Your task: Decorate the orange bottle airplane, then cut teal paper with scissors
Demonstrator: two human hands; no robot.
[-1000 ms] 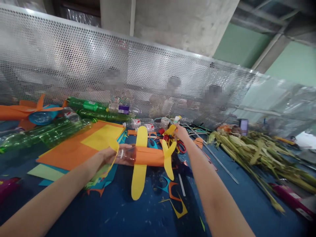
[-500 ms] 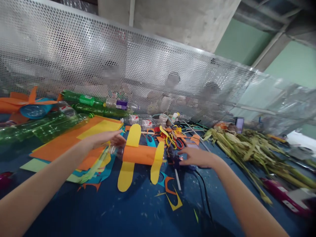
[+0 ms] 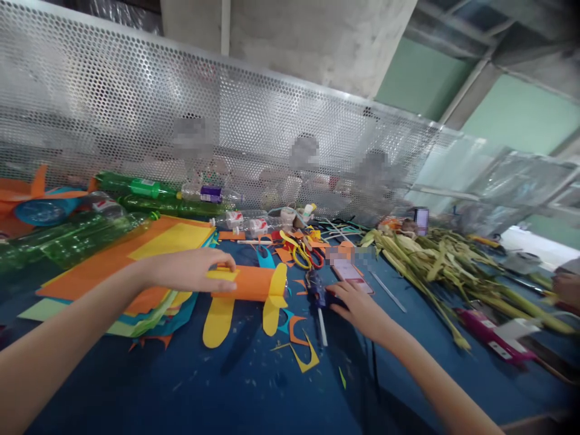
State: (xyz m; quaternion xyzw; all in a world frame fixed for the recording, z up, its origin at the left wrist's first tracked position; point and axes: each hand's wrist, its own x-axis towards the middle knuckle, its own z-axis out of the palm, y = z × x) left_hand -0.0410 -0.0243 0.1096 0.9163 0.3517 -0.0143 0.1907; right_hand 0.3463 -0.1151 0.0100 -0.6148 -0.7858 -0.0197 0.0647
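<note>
A toy plane [image 3: 249, 283] lies on the blue table, its body wrapped in orange paper, with yellow paper wings and tail. My left hand [image 3: 194, 272] is closed over its left end, thumb and fingers around the upper wing, hiding most of that wing. A dark blue glue gun [image 3: 317, 290] rests to the right of the plane, a white glue stick [image 3: 322, 326] jutting toward me. My right hand [image 3: 357, 305] has its fingers apart, the tips at the gun's right side; whether they touch it I cannot tell. Just beyond that hand lies a phone [image 3: 351, 275].
Coloured paper sheets [image 3: 104, 260] are stacked at left, with green bottles [image 3: 81, 235] behind. Scissors [image 3: 304, 255] and paper scraps [image 3: 306, 356] lie around the middle. Corn husks [image 3: 435, 260] and a magenta power strip [image 3: 493, 335] are at right. A perforated metal screen [image 3: 263, 133] stands behind.
My left hand has come from behind the plane's left end onto its upper wing. The right hand has drawn slightly back from the glue gun, uncovering the phone. The view has shifted right.
</note>
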